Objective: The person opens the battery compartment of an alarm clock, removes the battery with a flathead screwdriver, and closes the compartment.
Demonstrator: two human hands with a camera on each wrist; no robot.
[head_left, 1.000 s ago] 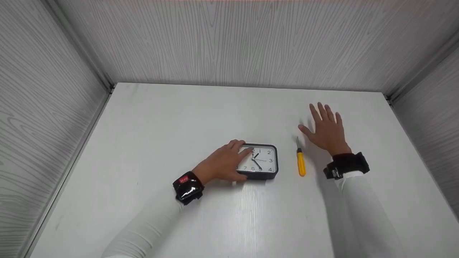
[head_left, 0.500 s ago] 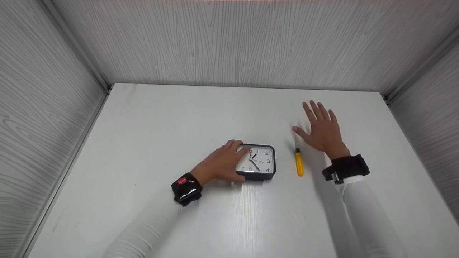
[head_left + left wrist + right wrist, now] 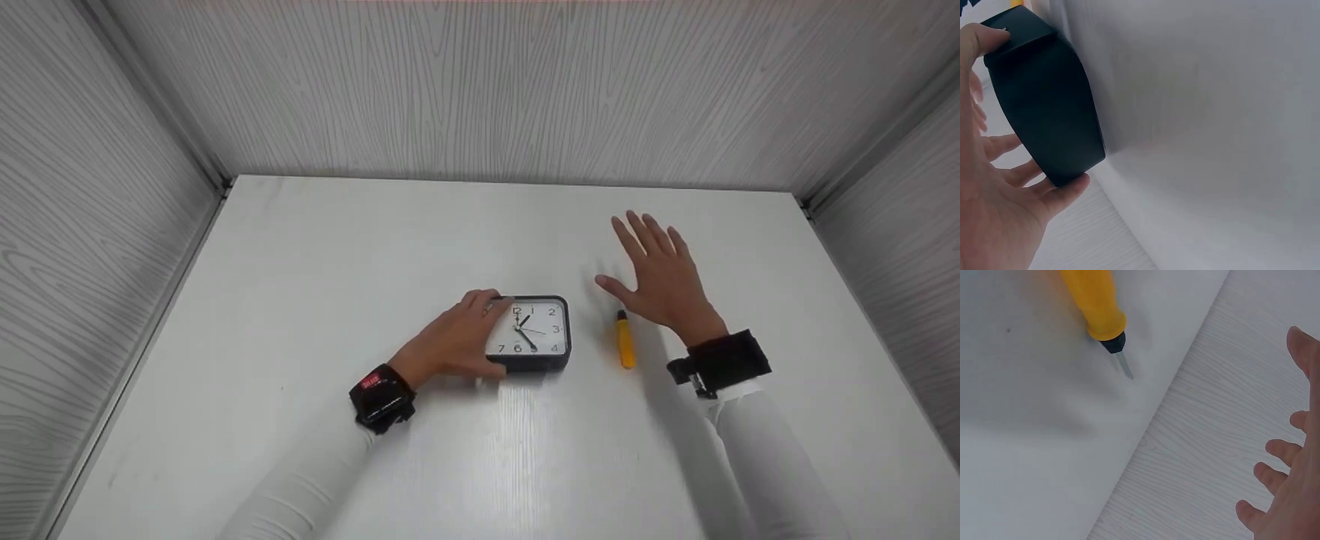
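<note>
A square-faced clock [image 3: 541, 328] with a black case and white dial is near the middle of the table. My left hand [image 3: 457, 337] grips its left end, thumb on the near side and fingers along the far side. In the left wrist view, the thumb and fingertips press opposite edges of the black clock case [image 3: 1047, 107]. A yellow-handled screwdriver [image 3: 625, 345] lies to the right of the clock. Above its tip hovers my right hand [image 3: 664, 289], fingers spread and holding nothing. The right wrist view shows the screwdriver [image 3: 1095, 306] with its short metal blade, apart from the fingers.
The white table [image 3: 360, 247] is bounded by a back wall [image 3: 480, 90] and side walls [image 3: 67, 247] of pale wood-grain panels. Both wrists carry black straps over white sleeves.
My right hand has moved left, so that it now covers the screwdriver's blade in the head view. The left hand and clock have shifted slightly left and away from me.
</note>
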